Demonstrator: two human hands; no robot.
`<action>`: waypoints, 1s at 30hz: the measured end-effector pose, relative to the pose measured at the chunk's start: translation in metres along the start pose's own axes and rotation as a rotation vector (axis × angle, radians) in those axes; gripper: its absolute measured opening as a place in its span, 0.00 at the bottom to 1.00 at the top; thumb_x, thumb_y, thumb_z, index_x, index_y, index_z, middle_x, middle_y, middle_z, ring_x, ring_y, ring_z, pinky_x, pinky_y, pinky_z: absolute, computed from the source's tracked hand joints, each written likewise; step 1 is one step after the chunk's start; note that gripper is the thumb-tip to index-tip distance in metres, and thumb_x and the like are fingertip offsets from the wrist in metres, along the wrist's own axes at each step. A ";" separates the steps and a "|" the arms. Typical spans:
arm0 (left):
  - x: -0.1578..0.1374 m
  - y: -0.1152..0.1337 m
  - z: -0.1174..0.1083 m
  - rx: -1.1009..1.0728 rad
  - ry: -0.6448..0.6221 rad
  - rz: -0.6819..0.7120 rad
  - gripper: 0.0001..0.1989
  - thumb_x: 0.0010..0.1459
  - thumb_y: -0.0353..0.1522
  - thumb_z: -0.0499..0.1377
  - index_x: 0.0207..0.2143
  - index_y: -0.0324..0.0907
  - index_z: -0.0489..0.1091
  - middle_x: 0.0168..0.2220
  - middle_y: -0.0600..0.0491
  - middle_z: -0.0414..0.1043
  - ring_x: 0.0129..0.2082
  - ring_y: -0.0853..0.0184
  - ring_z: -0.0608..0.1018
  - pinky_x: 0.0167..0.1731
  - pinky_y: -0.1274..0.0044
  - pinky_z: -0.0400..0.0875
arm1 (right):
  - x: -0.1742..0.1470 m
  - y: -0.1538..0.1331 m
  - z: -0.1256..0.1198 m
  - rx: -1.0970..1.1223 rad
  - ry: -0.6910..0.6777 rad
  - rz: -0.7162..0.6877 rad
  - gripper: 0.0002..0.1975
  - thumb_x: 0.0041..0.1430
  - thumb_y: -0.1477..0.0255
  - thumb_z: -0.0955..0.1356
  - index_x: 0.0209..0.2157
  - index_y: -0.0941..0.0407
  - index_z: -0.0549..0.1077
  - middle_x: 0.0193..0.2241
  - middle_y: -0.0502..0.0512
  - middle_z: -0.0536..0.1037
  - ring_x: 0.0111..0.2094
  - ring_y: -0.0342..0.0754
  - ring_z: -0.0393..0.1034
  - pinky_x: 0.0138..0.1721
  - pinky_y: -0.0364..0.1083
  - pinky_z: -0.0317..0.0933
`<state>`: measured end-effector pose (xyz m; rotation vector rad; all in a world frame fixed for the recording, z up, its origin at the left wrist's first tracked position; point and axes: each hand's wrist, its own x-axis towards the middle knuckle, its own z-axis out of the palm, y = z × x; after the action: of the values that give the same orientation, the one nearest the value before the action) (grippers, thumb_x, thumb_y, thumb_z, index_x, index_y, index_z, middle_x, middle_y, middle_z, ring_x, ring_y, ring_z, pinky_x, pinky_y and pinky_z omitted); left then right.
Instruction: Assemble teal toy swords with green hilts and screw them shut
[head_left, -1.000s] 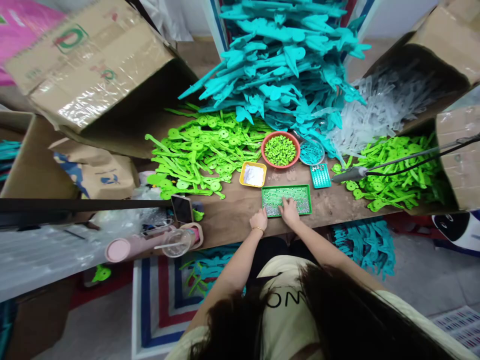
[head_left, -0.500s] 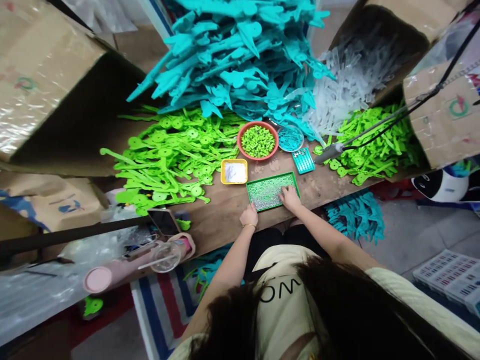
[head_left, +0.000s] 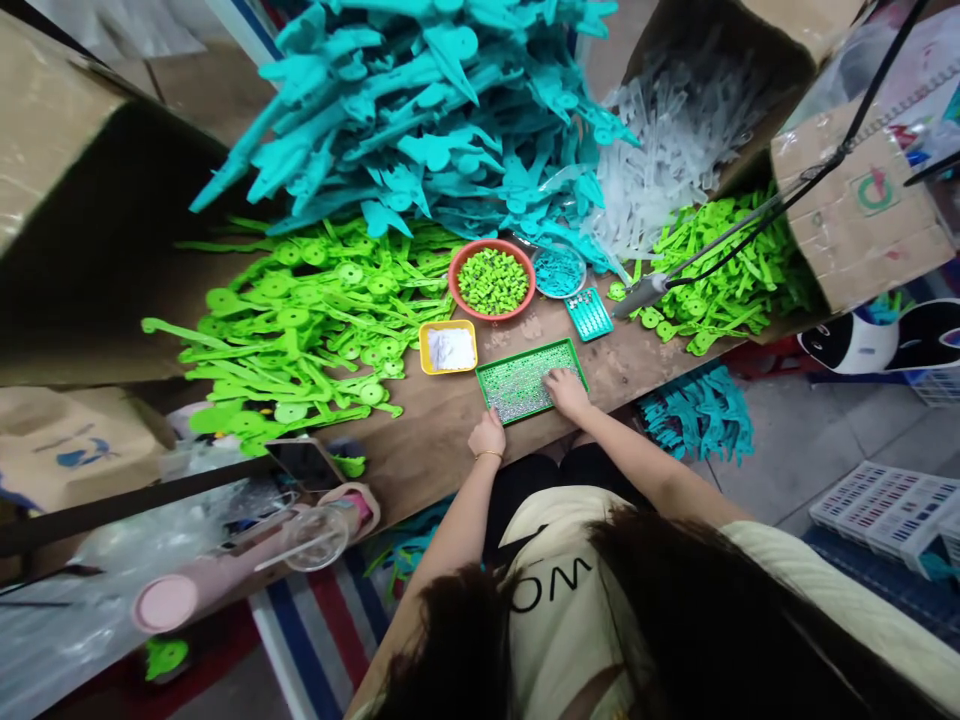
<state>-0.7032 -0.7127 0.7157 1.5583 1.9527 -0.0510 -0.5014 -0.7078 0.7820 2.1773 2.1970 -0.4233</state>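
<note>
A shallow green tray point(head_left: 491, 374) lies on the wooden table near its front edge, with many small silvery pieces gathered toward its near left part. My left hand point(head_left: 487, 434) grips the tray's near left corner, thumb and fingers closed at the rim. My right hand point(head_left: 568, 393) reaches over the near right part of the tray, its fingers stretched out and lying on the silvery pieces. Whether a piece is under the fingertips is hidden. Behind the tray stand a yellow dish of white material point(head_left: 448, 348) and a small turquoise tray point(head_left: 589, 315) holding a few pieces.
An orange-red bowl point(head_left: 492, 281) holds small green-and-dark parts, beside a clear dish of turquoise bits point(head_left: 559, 271). Lime-green strips point(head_left: 300, 330) and turquoise parts point(head_left: 420, 130) are heaped behind. A phone point(head_left: 306, 463) and a pink bottle point(head_left: 195, 580) are at left. A lamp-like arm point(head_left: 645, 295) reaches in from the right.
The camera view has shifted, so the table's things appear farther left. My left hand stays at the tray corner; my right fingers stay over the tray, now looking straighter.
</note>
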 end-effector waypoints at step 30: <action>0.000 -0.006 0.001 -0.066 -0.031 0.031 0.19 0.63 0.43 0.54 0.49 0.38 0.68 0.45 0.47 0.72 0.42 0.64 0.76 0.44 0.65 0.73 | 0.011 -0.082 0.053 0.076 -0.016 -0.202 0.13 0.64 0.67 0.64 0.47 0.58 0.70 0.50 0.56 0.69 0.51 0.49 0.64 0.51 0.52 0.62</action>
<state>-0.7081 -0.7148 0.7128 1.5361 1.8867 0.0017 -0.5920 -0.7075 0.7437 1.9840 2.4409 -0.5365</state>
